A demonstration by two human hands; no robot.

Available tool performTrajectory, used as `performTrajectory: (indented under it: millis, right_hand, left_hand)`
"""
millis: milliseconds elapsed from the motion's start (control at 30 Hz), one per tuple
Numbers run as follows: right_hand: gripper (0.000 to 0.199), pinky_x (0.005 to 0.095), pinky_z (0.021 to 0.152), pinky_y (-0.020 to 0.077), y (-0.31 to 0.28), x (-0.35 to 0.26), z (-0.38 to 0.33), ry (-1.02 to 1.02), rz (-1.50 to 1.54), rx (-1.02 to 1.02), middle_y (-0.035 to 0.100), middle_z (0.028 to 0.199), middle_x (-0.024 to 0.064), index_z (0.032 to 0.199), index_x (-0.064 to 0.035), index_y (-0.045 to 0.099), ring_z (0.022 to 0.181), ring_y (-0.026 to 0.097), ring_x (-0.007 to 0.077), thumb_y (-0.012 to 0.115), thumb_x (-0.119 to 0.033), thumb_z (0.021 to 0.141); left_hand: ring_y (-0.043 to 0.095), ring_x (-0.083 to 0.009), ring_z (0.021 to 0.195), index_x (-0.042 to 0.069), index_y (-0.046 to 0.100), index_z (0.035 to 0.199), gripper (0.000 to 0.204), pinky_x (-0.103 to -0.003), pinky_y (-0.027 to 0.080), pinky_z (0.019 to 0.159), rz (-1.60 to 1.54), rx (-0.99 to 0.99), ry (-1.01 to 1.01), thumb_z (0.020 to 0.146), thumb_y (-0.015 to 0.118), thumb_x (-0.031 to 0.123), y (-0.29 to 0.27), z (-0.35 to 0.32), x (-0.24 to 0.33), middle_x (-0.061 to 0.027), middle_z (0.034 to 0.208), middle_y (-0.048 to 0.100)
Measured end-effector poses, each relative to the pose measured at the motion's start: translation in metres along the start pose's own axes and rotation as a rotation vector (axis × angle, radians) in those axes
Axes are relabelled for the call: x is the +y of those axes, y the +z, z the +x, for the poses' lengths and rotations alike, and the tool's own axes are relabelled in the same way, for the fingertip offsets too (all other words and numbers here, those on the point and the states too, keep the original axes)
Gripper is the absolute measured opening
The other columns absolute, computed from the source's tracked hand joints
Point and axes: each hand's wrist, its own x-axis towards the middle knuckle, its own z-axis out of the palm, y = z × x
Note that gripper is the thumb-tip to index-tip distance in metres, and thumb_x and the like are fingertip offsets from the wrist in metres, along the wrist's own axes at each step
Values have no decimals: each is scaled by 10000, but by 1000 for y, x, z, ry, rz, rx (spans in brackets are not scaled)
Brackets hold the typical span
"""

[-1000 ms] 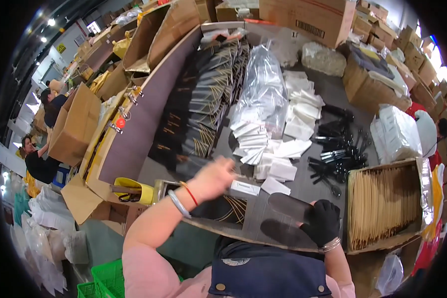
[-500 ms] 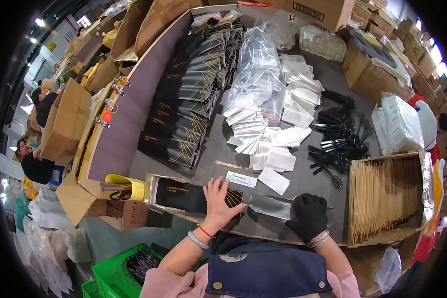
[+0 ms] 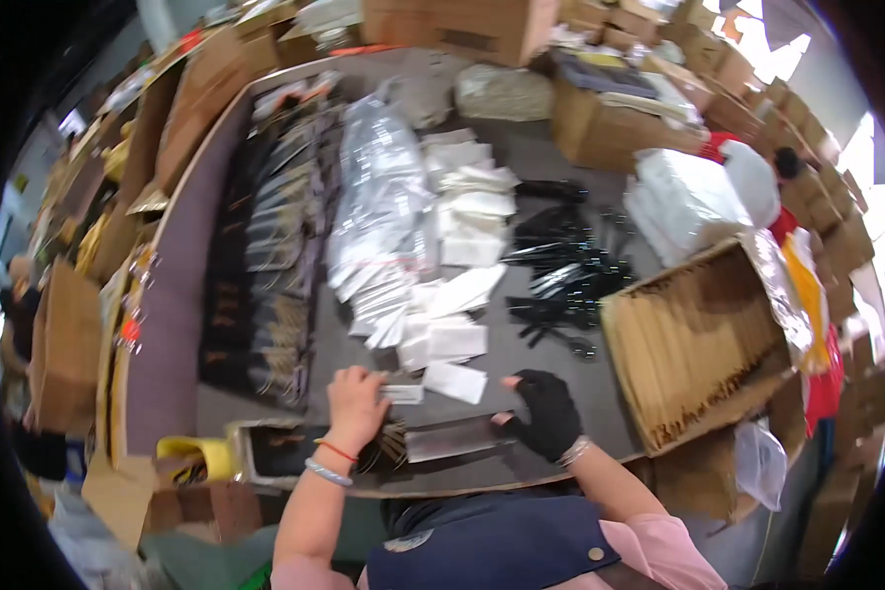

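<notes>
My bare left hand (image 3: 356, 405) reaches over the table's near edge, fingers bent together onto the left end of a small white packet (image 3: 403, 394). Beneath that wrist, a black pouch with gold lines (image 3: 391, 447) lies partly in an open narrow box (image 3: 246, 454). In a black fingerless glove, my right hand (image 3: 546, 415) has its thumb and forefinger spread, holding nothing. Just below its thumb, a clear flat plastic sleeve (image 3: 457, 440) rests on the table. Beyond my hands lie a loose white paper packet (image 3: 455, 383) and a pile of similar packets (image 3: 457, 339). Motion blurs the picture.
Black pouches (image 3: 265, 265) are stacked at the left beside a clear bag (image 3: 383, 206) of white packets. Black plastic cutlery (image 3: 565, 261) lies right of centre. A carton of thin wooden-coloured pieces (image 3: 708, 344) stands at the right. A yellow holder (image 3: 197, 457) sits at the left corner.
The view has swung right, so the table appears farther left. My left hand has closed at the small white packet. My right hand has let go of the plastic sleeve and spread its fingers.
</notes>
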Motion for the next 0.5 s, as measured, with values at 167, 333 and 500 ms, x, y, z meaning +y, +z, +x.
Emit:
performTrajectory:
  millis: [167,333,500]
  right_hand:
    - [464,436,1027,401,-68,157,-83,525,-154,560,608,1131,177,1155,-22,578,1122,548,356,762,-195,766]
    - [369,438,937,447,-135,213,-132,771,-671,234,619,1106,212,1134,20,602,1078,573,381,623,-228,861]
    - [265,471,856,458,-136,213,-117,793,-541,295,602,1014,234,1043,29,598,970,569,420,551,-138,843]
  left_hand:
    - [565,-310,893,96,616,809,200,-448,440,752,-17,-185,50,692,777,118,-13,15,-10,-86,899,595]
    - [601,-328,720,17,586,833,184,-418,486,671,-463,-162,87,724,728,63,-32,24,14,-139,790,602]
    - [575,-308,1013,68,632,925,250,-396,478,820,-316,-23,370,702,744,74,15,38,55,-92,1064,617]
